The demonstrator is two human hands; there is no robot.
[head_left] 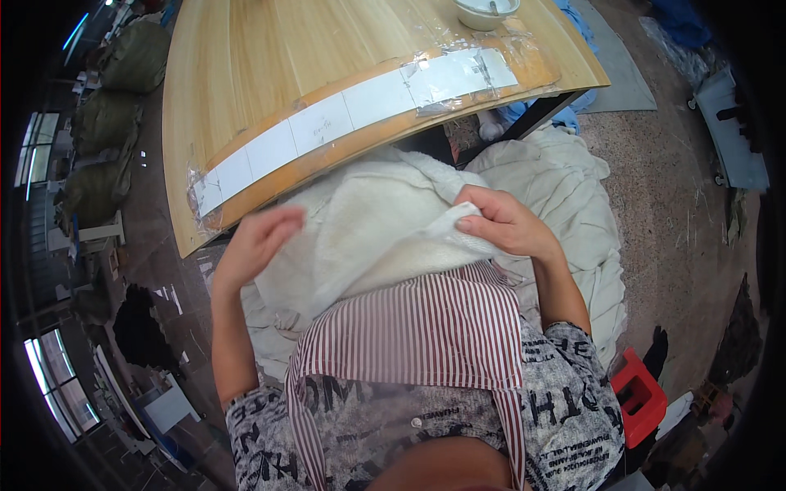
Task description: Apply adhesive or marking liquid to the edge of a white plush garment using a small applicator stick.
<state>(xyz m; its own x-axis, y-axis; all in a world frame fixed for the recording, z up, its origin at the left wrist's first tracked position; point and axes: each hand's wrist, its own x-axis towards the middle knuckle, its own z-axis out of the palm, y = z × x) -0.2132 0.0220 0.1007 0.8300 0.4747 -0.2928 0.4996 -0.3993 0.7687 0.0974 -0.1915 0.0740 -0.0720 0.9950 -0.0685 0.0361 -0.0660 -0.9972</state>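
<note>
A white fleecy cloth (360,209) lies bunched over my lap and up against the table's near edge. My right hand (503,222) is closed on the cloth's upper right edge, pinching a folded corner between thumb and fingers. At the cloth's left side my left hand (264,241) is raised, its fingers stretched toward the cloth and slightly blurred. Nothing shows in that left hand. Below the cloth is a red-and-white striped apron (409,327) that I wear.
Ahead stands a wooden table (270,57) with white paper strips (319,123) taped along its near edge. A white bowl (486,13) sits at its far right. More pale cloth (565,213) heaps on the right, near a red plastic stool (637,397). Large sacks (105,119) line the left.
</note>
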